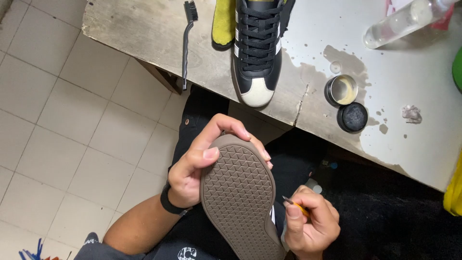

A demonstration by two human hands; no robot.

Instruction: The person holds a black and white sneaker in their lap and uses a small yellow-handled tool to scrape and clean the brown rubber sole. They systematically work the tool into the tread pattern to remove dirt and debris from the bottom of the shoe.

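Fingers (250, 139) of our left hand (192, 173) clamp the toe of the upturned shoe (238, 192) over our lap, below the counter (423, 96), while our right hand (313, 226) pinches a thin yellow tool (297, 206) beside its stiff, grippy, light-looking sole.

Worn grey table (144, 29), pale tiled floor (57, 135).

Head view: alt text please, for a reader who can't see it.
The left hand holds a shoe sole-up over the lap while the right hand pinches a small yellow-handled tool at its edge. On the table lie the other shoe, a brush and an open tin.
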